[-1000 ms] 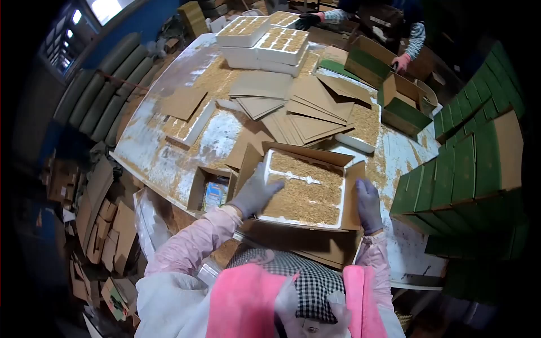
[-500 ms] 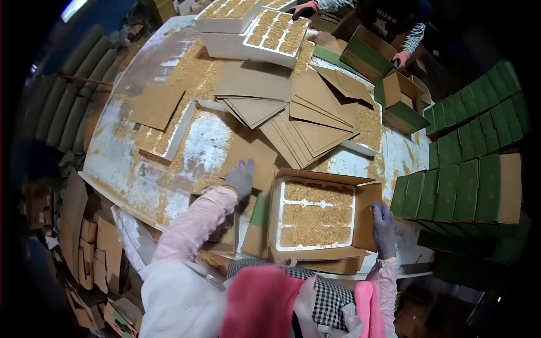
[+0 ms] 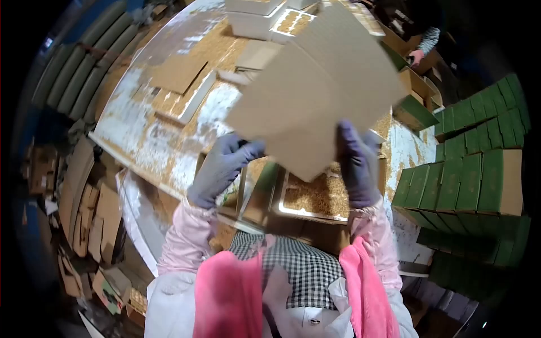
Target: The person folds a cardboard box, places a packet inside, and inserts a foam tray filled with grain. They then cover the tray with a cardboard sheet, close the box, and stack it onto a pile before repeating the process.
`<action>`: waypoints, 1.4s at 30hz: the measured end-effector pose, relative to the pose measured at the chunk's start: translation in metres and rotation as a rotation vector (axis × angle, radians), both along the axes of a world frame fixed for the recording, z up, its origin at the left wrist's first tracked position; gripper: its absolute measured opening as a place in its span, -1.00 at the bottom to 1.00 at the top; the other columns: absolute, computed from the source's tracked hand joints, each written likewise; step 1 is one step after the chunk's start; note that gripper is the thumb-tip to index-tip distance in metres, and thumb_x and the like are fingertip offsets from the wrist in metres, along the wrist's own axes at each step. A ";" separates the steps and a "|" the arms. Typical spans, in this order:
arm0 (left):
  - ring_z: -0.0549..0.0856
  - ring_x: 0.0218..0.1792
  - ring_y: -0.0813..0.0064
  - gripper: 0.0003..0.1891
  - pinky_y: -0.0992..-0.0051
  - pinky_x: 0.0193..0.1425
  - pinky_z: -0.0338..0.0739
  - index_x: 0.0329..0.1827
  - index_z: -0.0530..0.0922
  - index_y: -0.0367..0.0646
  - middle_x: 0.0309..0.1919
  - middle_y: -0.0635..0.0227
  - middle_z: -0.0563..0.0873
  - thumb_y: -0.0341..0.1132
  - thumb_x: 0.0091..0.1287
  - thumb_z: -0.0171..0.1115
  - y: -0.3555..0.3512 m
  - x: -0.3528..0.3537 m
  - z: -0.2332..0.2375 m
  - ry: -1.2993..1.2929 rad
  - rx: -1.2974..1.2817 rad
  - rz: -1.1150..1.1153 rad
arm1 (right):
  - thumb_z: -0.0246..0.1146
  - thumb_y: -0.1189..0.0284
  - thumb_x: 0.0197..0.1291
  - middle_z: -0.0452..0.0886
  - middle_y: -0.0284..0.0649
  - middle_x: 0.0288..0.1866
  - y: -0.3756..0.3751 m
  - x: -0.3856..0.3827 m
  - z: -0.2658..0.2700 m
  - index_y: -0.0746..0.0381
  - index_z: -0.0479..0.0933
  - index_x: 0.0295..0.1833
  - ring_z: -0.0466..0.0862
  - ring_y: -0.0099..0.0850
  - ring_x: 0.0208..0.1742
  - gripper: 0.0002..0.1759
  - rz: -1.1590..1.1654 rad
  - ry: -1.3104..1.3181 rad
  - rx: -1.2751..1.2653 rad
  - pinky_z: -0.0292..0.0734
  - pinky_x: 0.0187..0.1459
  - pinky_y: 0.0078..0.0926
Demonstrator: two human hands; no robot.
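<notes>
Brown cardboard sheets (image 3: 304, 107), at least two overlapping at an angle, are held up in front of me, slightly blurred. My left hand (image 3: 221, 169), in a grey-purple glove, pinches their lower left corner. At the lower right edge, my right hand (image 3: 359, 166) grips them with the thumb on the near face. Right below the sheets stands an open cardboard box holding a white foam tray (image 3: 282, 205) filled with wood shavings (image 3: 318, 194). The sheets and my right hand hide part of that box.
Green boxes (image 3: 445, 183) are stacked in rows on the right. White foam trays (image 3: 256, 22) stand at the table's far side, near a co-worker's gloved hand (image 3: 416, 56). Another cardboard sheet (image 3: 179, 73) lies at left on the shavings-strewn table (image 3: 127, 124). Cardboard scraps (image 3: 101, 219) lean at lower left.
My left hand has left the table and my right hand has left the box flap. Both now hold cardboard sheets raised above the box. The view has shifted slightly.
</notes>
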State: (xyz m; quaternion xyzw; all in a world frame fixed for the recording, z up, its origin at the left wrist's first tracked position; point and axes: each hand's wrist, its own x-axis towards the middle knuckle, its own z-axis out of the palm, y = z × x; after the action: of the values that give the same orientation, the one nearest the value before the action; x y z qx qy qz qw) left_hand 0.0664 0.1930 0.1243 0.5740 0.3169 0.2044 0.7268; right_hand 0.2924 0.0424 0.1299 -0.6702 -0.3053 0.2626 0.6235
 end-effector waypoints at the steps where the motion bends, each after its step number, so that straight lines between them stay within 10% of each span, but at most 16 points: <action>1: 0.69 -0.10 0.54 -0.65 0.52 0.02 0.62 0.10 0.58 -0.34 -0.12 0.27 0.73 -0.34 0.32 0.33 0.001 -0.005 -0.006 0.005 0.030 -0.107 | 0.19 0.26 0.44 0.56 -0.24 -0.08 -0.010 -0.001 0.008 0.34 0.61 0.07 0.56 -0.51 -0.18 -0.64 -0.108 -0.021 0.038 0.49 -0.16 -0.54; 7: 0.73 -0.01 0.19 -0.41 0.26 0.04 0.62 0.11 0.62 0.05 -0.04 0.22 0.75 0.11 0.03 0.45 -0.006 -0.064 -0.182 1.551 0.861 -0.398 | 0.21 0.38 0.42 0.62 -0.16 0.08 -0.115 0.060 -0.015 0.44 0.53 0.08 0.62 -0.45 0.07 -0.68 -0.518 -0.108 0.390 0.54 0.16 -0.46; 14: 0.72 0.01 0.15 -0.59 0.25 0.09 0.61 -0.11 0.72 -0.07 -0.03 0.14 0.74 0.02 0.10 0.42 0.018 -0.072 -0.222 1.378 0.687 -0.376 | 0.18 0.41 0.41 0.55 -0.31 -0.23 -0.172 0.046 -0.051 0.22 0.58 0.24 0.53 -0.50 -0.21 -0.66 -0.441 -0.851 -0.121 0.46 -0.04 -0.47; 20: 0.71 0.07 0.18 -0.52 0.25 0.11 0.60 0.06 0.67 -0.06 0.06 0.17 0.72 -0.01 0.12 0.38 0.004 -0.070 -0.195 1.421 0.783 -0.436 | 0.11 0.57 0.35 0.46 -0.30 -0.41 -0.170 0.047 -0.043 0.17 0.60 0.24 0.49 -0.41 -0.32 -0.61 -0.497 -0.489 0.105 0.45 -0.05 -0.49; 26: 0.72 0.07 0.21 -0.63 0.24 0.03 0.66 0.00 0.71 -0.08 -0.02 0.22 0.76 -0.11 0.20 0.35 0.038 -0.061 -0.228 1.453 0.900 -0.609 | 0.12 0.56 0.33 0.63 -0.19 -0.26 -0.188 0.046 -0.052 0.28 0.56 0.26 0.61 -0.37 -0.21 -0.60 -0.468 -1.081 -0.304 0.47 -0.03 -0.49; 30: 0.73 -0.18 0.08 -0.73 0.21 -0.12 0.62 -0.17 0.70 -0.14 -0.25 0.13 0.76 -0.22 0.12 0.27 0.015 -0.057 -0.131 1.053 0.992 -0.454 | 0.11 0.64 0.30 0.65 -0.19 -0.21 -0.191 0.043 -0.037 0.32 0.52 0.29 0.64 -0.32 -0.09 -0.57 -0.406 -1.144 -0.149 0.48 -0.02 -0.46; 33: 0.71 -0.45 0.26 -0.80 0.38 -0.30 0.57 -0.40 0.59 -0.12 -0.52 0.22 0.66 -0.28 0.08 0.46 -0.043 -0.012 0.005 0.469 1.055 -0.097 | 0.14 0.61 0.30 0.60 -0.18 -0.14 -0.167 0.020 -0.020 0.32 0.57 0.21 0.61 -0.30 -0.03 -0.62 -0.728 -0.521 0.145 0.51 -0.03 -0.41; 35: 0.71 -0.33 0.25 -0.81 0.36 -0.23 0.60 -0.32 0.60 -0.19 -0.38 0.19 0.69 -0.28 0.16 0.40 -0.072 0.039 0.033 0.273 1.135 -0.452 | 0.24 0.63 0.10 0.56 -0.08 0.01 -0.145 0.021 -0.023 0.35 0.59 0.14 0.60 -0.27 0.00 -0.57 -0.571 -1.219 0.211 0.54 -0.06 -0.38; 37: 0.71 -0.16 0.16 -0.76 0.27 -0.02 0.60 -0.18 0.63 -0.17 -0.22 0.11 0.71 -0.21 0.21 0.35 -0.082 0.083 -0.060 0.230 1.468 -0.552 | 0.22 0.57 -0.26 0.53 -0.12 -0.05 -0.126 0.000 -0.010 0.12 0.62 0.17 0.59 -0.19 -0.11 -0.32 0.031 -1.042 -0.050 0.57 -0.11 -0.32; 39: 0.72 -0.32 0.28 -0.80 0.39 -0.32 0.59 -0.13 0.65 -0.07 -0.34 0.25 0.71 -0.25 0.22 0.32 -0.082 0.066 -0.091 -0.069 1.470 -0.579 | 0.28 0.52 -0.12 0.53 -0.24 -0.12 -0.105 -0.008 -0.044 -0.11 0.60 0.19 0.61 -0.19 -0.12 -0.37 0.310 -1.089 -0.270 0.57 -0.18 -0.28; 42: 0.74 -0.16 0.27 -0.69 0.36 -0.13 0.59 -0.02 0.66 -0.12 -0.13 0.22 0.75 -0.19 0.24 0.33 -0.057 0.015 0.037 0.103 1.078 -0.993 | 0.35 0.35 0.00 0.54 -0.17 -0.07 -0.102 0.000 -0.043 -0.11 0.54 0.26 0.61 -0.19 -0.04 -0.41 0.554 -0.882 -0.401 0.55 -0.05 -0.24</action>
State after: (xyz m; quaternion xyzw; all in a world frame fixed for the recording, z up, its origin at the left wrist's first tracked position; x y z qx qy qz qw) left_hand 0.0818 0.1357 0.1616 0.9366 -0.0912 -0.0488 0.3349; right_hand 0.2928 -0.0600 0.0866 -0.7168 -0.6459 0.1642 0.2049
